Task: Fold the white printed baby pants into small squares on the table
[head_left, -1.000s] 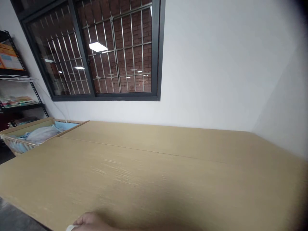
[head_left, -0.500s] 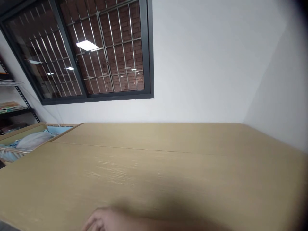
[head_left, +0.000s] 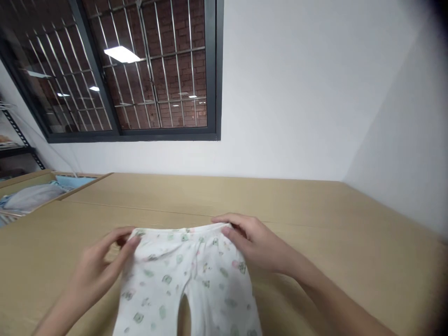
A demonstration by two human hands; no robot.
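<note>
Between my hands hangs a small pair of white pants (head_left: 164, 275) printed with green and pink figures, the waistband at the top. My left hand (head_left: 105, 261) pinches the waistband's left corner with thumb and fingers. At the right corner my right hand (head_left: 250, 238) grips the cloth, thumb in front and fingers behind. An opening shows between the two legs, and the leg ends run out of view at the bottom. Beneath lies the wooden tabletop (head_left: 350, 261); whether the cloth touches it I cannot tell.
A wooden crib-like box (head_left: 21, 179) with blue lining and pale bedding (head_left: 35, 197) adjoins the table at left. Behind stands a white wall (head_left: 280, 93) with a dark-framed barred window (head_left: 163, 133). Part of a black shelf rack (head_left: 21, 151) shows at far left.
The white pants have come into view, held by both hands at the waistband. Before, only one blurred hand and forearm showed at the bottom edge. The view has shifted slightly.
</note>
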